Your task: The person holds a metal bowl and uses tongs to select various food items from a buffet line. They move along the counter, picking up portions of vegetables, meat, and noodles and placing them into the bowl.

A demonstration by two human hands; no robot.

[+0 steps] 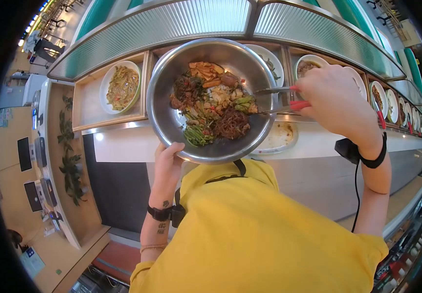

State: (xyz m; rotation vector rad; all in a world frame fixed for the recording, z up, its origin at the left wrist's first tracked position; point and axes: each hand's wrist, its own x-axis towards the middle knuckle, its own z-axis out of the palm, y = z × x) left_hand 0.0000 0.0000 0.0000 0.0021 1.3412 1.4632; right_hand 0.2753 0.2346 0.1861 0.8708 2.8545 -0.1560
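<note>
In front of a yellow shirt (250, 224), our left hand (168, 158) grips a stainless-steel bowl (247, 66) by its near-left edge, thumb over the rim; the rest of the fingers are hidden beneath. Our right hand (335, 100) is closed around a pair of red-handled tongs (275, 90), which reach in over the bowl's right rim. Their metal tips stand apart beside a green vegetable piece (244, 103); we cannot tell whether they pinch it.

The bowl is held above the counter's edge, partly covering the serving station. Inside are orange-brown strips (205, 71) at the far side, dark noodle-like strands (233, 124) nearer us on the right, and chopped green stems (198, 136) nearest our thumb. A dish of pale shredded food (123, 88) sits in the wooden tray to the left.

To work the tongs well, we would judge it best to hold the bowl level and firm, since one hand bears its weight (a loaded rim probably wants to tip). Pressing lightly, with the tips low inside the wall, should avoid crushing soft pieces or flicking sauce onto the stained white plate (284, 139) below.
</note>
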